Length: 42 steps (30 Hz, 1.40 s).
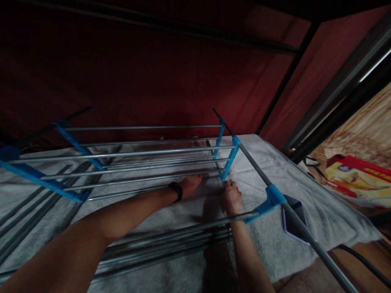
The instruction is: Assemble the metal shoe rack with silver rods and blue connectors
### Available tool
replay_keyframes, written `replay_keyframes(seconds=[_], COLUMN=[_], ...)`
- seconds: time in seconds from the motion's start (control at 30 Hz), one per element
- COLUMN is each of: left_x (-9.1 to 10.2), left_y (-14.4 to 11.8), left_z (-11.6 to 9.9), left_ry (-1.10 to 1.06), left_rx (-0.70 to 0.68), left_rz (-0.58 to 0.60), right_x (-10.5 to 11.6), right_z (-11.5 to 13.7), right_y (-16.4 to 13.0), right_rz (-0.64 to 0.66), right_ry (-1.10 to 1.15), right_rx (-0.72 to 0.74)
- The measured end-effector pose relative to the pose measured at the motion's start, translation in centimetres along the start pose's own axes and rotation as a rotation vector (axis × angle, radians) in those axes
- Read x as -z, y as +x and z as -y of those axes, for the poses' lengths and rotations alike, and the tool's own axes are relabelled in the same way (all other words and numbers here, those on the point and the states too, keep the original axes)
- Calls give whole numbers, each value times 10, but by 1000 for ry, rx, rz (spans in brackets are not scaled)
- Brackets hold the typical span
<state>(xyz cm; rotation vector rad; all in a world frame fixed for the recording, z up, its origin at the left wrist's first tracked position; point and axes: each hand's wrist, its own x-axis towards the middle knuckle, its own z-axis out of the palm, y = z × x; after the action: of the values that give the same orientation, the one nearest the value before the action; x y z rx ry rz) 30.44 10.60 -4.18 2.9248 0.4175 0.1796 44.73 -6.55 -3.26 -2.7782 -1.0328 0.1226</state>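
In the head view, both bare arms are reaching in under a metal rack (pixel 143 158) of grey rods joined by blue plastic connectors, which is standing on a pale grey towel (pixel 275 171) spread beneath it. The left hand (pixel 192 183), wearing a dark band at the wrist, is lying low on the towel under the rods, its fingers hidden behind a rod, so I cannot tell whether its grip is released or clenched. The right hand (pixel 231 198) is curling its fingers in a clenched grip just below the blue connector (pixel 229 162) at the near corner of the upper tier; whether it is actually grasping the connector's lower end cannot be told. A long grey rail (pixel 302 230) is running diagonally past the right wrist through another blue joint. A dark, flat phone-like object (pixel 295 221) is lying on the towel beside that rail. Dark red walls are closing in behind, and a colourful printed box (pixel 357 175) is lying off to the right.
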Motion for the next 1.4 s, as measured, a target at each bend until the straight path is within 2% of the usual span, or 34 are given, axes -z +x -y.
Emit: replay_keyframes(seconds=[0.2,0.43,0.53,0.67,0.77,0.9,1.0,1.13,1.3,1.4], left_x=[8,7,1,-7,-8,-9,-10,-13,-20,-24], left_y=[2,5,11,28,46,68,77,75,68,75], left_z=[-3,-12,-17,-34,-50,-60,-63,-63,-61,-57], left_ry=[-90,-119,-111,-82,-106,-131,-142,-139,-105,-104], left_rx=[170,279,193,68,104,175,184,165,-22,-49], left_rz=[81,79,57,5,40,69,78,28,33,72], right_x=[0,-7,-10,-12,-11,-8,-7,-10,-18,-23], right_z=[-8,-12,-13,-14,-12,-10,-10,-13,-23,-29], right_y=[0,1,3,4,3,3,3,3,4,10], right_rz=[-43,-147,-143,-180,-193,-139,-125,-156,-187,-194], right_ry=[54,126,157,157,128,93,87,158,244,231], right_rx=[1,13,15,8,-14,-28,-44,-18,19,30])
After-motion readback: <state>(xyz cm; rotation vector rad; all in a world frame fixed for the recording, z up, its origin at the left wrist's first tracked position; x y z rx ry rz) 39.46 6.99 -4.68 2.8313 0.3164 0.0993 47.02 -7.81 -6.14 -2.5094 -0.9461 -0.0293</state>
